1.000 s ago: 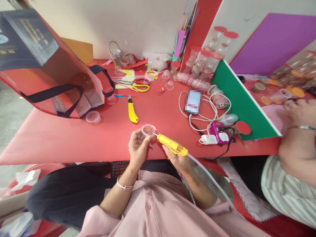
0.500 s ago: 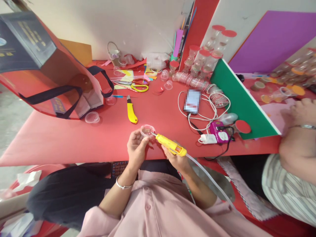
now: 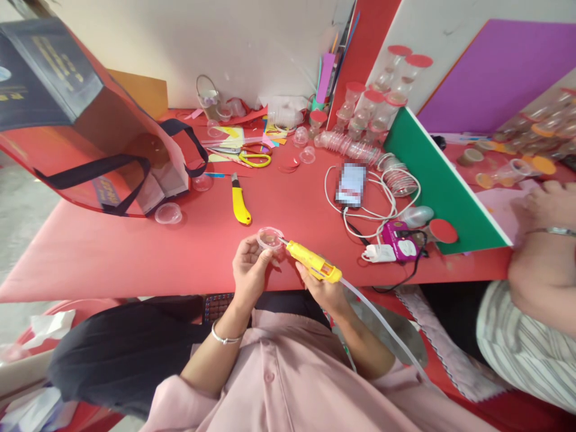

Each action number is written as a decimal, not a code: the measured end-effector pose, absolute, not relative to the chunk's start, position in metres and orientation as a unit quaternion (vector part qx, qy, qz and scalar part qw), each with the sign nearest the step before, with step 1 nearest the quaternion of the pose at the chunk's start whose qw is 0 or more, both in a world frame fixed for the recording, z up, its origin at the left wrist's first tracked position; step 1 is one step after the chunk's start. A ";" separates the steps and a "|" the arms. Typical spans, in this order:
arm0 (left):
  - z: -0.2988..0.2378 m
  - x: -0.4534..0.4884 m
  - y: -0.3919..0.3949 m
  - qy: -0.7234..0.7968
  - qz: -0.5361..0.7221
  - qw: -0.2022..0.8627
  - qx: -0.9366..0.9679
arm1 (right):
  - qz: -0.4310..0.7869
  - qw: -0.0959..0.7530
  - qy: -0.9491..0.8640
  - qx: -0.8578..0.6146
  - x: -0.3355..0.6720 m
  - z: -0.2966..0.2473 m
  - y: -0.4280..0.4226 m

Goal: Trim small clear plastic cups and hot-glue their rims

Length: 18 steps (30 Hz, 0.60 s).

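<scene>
Between the thumb and fingers of my left hand (image 3: 251, 264) is a small clear plastic cup (image 3: 270, 239), its round rim facing up. My right hand (image 3: 321, 288) is closed around a yellow glue gun (image 3: 314, 261), partly hidden beneath it. The metal nozzle points left and sits at the cup's right rim; whether it touches is too small to tell. A long translucent glue stick (image 3: 378, 321) trails from the back of the gun. Beyond my hands a yellow utility knife (image 3: 240, 201) lies on the red table (image 3: 288, 198).
A red bag (image 3: 112, 162) stands at the left beside another clear cup (image 3: 168, 213). Scissors (image 3: 249, 156) lie farther back. At the right are a phone (image 3: 351, 185) with a looped white cable, a purple power adapter (image 3: 400, 241) and a green divider (image 3: 432, 180). A co-worker's arm (image 3: 540, 258) rests beyond it.
The glue gun has shifted slightly right and down, its nozzle moving from over the cup's inside to its right rim. The cup has moved barely to the right.
</scene>
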<state>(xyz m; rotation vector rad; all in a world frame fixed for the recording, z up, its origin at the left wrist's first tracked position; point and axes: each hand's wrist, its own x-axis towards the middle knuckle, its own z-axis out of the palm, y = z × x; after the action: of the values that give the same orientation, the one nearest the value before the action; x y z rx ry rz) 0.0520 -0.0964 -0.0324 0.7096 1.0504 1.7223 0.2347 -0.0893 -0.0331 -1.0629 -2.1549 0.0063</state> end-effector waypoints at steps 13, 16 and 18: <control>-0.036 0.050 -0.096 0.425 0.712 0.478 0.291 | -0.147 0.336 -0.848 -0.382 0.232 -0.029 -0.088; -0.037 0.051 -0.096 0.432 0.708 0.470 0.303 | -0.007 0.374 -0.830 -0.413 0.236 -0.038 -0.087; -0.036 0.052 -0.095 0.440 0.700 0.466 0.316 | 0.147 0.401 -0.783 -0.452 0.238 -0.040 -0.087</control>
<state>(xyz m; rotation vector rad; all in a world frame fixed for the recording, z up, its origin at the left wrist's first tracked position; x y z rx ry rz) 0.0515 -0.0954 -0.0364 0.7764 1.0809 1.7178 0.2376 -0.0874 -0.0399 -1.1437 -1.9803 0.3705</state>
